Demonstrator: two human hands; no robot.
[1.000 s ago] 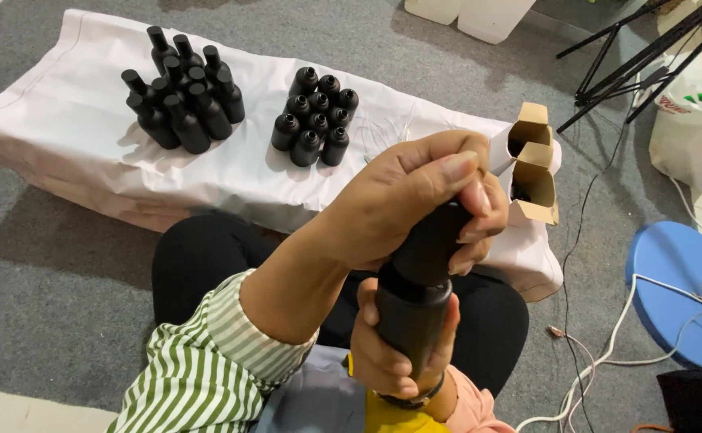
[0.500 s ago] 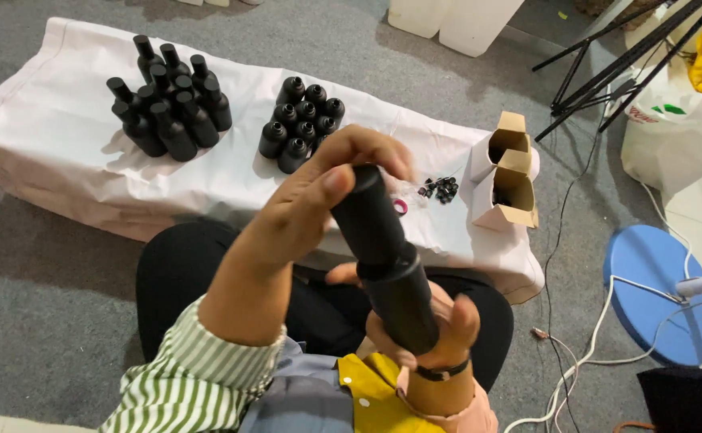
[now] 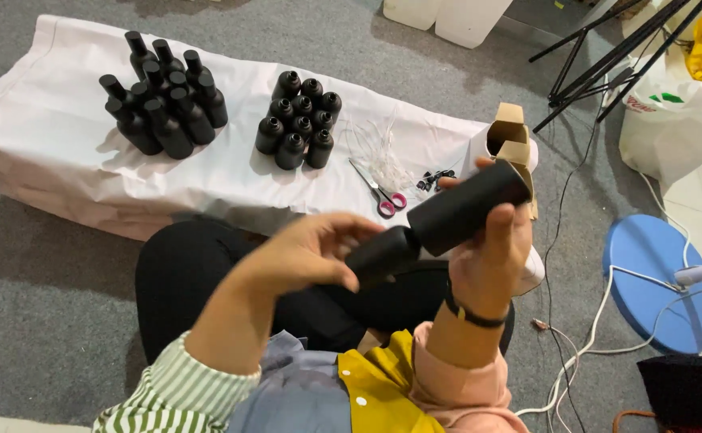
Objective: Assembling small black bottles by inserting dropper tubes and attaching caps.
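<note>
My right hand (image 3: pixel 491 256) grips the body of a matte black bottle (image 3: pixel 467 207), tilted with its base up to the right. My left hand (image 3: pixel 319 252) is closed around the bottle's black cap end (image 3: pixel 381 255) at the lower left. Both are held above my lap. On the white sheet (image 3: pixel 54 144) stand a group of capped black bottles (image 3: pixel 162 100) at the left and a group of open black bottles (image 3: pixel 299 116) in the middle.
Pink-handled scissors (image 3: pixel 383 195), thin white strings (image 3: pixel 379 148) and small black pieces (image 3: pixel 435 178) lie on the sheet. Open cardboard boxes (image 3: pixel 509 136) stand at its right end. A blue round stool (image 3: pixel 662 281), white cables, black tripod legs (image 3: pixel 599 56) and a plastic bag (image 3: pixel 675 104) are at the right.
The bottle has swung from upright to a slant, base up to the right. My left hand moved from its top down to the cap end; my right hand now holds the body.
</note>
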